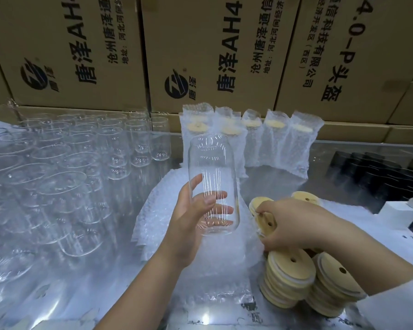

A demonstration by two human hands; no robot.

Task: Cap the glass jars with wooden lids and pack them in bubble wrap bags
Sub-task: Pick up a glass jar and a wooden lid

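Over bubbled wrap (200, 270), left hand (191, 225) grips cylindrical glass jar (212, 167).

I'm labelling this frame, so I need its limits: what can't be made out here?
Head view only.
Black items at right: dark, blurred, cut off by the edge.
Packed jars: veiled by bubble wrap bags.
Loose glass jars at left: overlapping, uncountable.
Wooden lid in the right hand: grip covers most of it.

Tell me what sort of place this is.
Probably a warehouse packing bench: stacked printed cartons behind, rows of empty glass jars, stacks of wooden lids, and jars already bagged in bubble wrap.
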